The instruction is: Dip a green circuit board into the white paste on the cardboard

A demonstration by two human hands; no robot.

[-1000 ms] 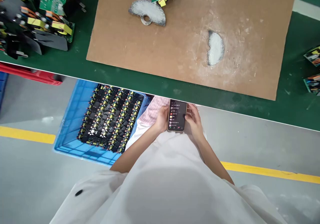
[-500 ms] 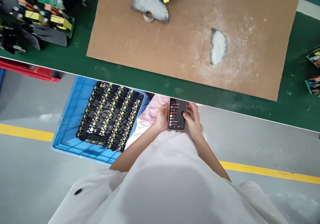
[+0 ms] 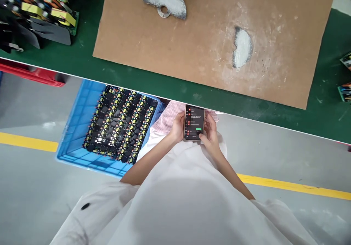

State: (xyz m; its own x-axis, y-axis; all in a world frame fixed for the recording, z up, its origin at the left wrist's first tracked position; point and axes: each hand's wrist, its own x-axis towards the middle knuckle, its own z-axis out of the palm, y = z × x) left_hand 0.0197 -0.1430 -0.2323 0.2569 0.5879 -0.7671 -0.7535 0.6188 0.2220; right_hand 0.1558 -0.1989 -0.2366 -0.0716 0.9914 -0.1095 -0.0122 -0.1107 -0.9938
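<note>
A worker in white grips a slim black rectangular smartphone (image 3: 194, 122), screen lit, in both hands over the lap, just short of the green desk's (image 3: 82, 60) near edge. The left hand (image 3: 178, 126) curls round the phone's left side. The right hand (image 3: 211, 132) clasps the right side, thumb at the lower screen. On the desk lies a brown cardboard sheet (image 3: 205, 26) carrying a white-dusted grey half-disc with a hole (image 3: 164, 0) and a second half-disc (image 3: 241, 48). A blue plastic crate (image 3: 74, 128) of black-and-yellow parts sits on the floor, partly under the near edge.
</note>
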